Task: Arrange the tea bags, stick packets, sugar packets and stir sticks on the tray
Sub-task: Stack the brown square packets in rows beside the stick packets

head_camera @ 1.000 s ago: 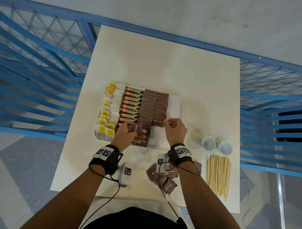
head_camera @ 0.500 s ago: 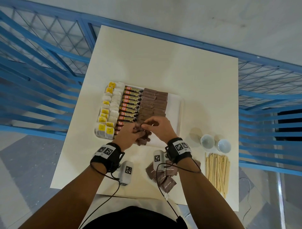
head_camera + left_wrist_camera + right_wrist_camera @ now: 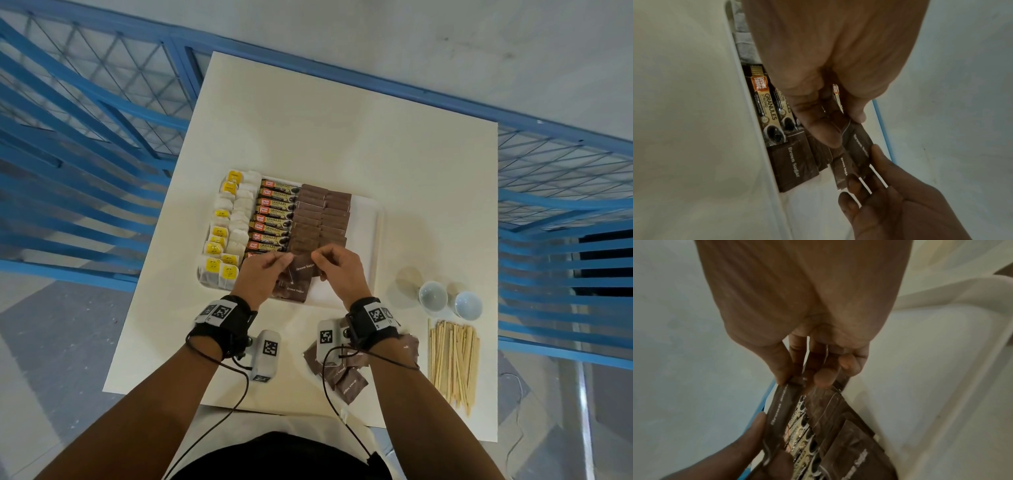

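A white tray (image 3: 376, 236) holds columns of yellow-tagged tea bags (image 3: 224, 233), coffee stick packets (image 3: 275, 219) and two rows of brown sugar packets (image 3: 322, 219). Over the tray's near edge both hands hold one brown sugar packet (image 3: 306, 266) flat between them. My left hand (image 3: 274, 263) pinches its left end and my right hand (image 3: 322, 262) pinches its right end. The left wrist view shows the packet (image 3: 858, 142) between the left thumb and fingers (image 3: 842, 126). In the right wrist view, my right hand (image 3: 801, 378) pinches the packet (image 3: 781, 410).
Several loose brown sugar packets (image 3: 347, 375) lie on the table under my right wrist. A bundle of wooden stir sticks (image 3: 454, 363) lies at the near right, with two small white cups (image 3: 433, 296) behind it. Blue railings surround the table (image 3: 342, 137).
My right hand came back from the right sugar row to my left hand. Both hands have drawn slightly apart, and a single packet now shows flat between them.
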`<state>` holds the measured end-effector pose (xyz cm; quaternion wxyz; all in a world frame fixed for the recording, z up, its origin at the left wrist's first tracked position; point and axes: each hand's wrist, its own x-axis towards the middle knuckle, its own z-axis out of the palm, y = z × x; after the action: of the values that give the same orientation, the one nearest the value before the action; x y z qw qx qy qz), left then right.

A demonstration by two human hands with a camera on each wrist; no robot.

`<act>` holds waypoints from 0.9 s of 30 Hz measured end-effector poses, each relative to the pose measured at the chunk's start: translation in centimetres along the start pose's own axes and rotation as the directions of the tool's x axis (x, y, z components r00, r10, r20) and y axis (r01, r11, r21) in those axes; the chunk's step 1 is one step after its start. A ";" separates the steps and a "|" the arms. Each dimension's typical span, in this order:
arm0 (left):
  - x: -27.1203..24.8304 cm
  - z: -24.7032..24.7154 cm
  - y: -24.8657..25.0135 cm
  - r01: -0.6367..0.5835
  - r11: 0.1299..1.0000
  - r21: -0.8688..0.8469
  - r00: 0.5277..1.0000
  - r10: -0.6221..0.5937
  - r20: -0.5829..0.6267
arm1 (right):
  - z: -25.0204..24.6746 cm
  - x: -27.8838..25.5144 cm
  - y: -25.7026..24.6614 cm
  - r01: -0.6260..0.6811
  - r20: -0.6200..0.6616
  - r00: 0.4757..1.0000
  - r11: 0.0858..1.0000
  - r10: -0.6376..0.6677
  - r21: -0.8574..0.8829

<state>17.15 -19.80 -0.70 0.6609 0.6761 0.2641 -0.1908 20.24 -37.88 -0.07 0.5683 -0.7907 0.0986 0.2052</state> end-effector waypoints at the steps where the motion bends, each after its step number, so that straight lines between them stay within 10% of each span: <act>1: 0.1 0.1 0.0 -0.002 1.000 -0.003 1.000 0.002 -0.014 | -0.1 0.0 0.1 0.011 0.016 1.000 0.999 -0.011 -0.038; 9: 0.0 -0.3 0.2 -0.010 1.000 -0.002 1.000 0.010 -0.004 | -1.4 -0.5 0.8 0.039 0.123 0.992 0.975 -0.012 -0.217; 16: 0.1 -1.0 -0.2 0.038 0.999 0.028 0.999 -0.037 -0.024 | -3.4 0.8 2.9 -0.100 -0.192 0.980 0.964 0.053 -0.246; 27: 0.1 -1.1 -0.2 0.050 0.998 0.036 0.999 -0.050 -0.019 | -1.9 1.5 2.8 -0.198 -0.342 0.934 0.947 0.105 -0.252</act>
<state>17.01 -18.70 -0.80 0.6409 0.6830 0.2833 -0.2060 20.85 -40.46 -2.63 0.4080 -0.8764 0.2217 0.1281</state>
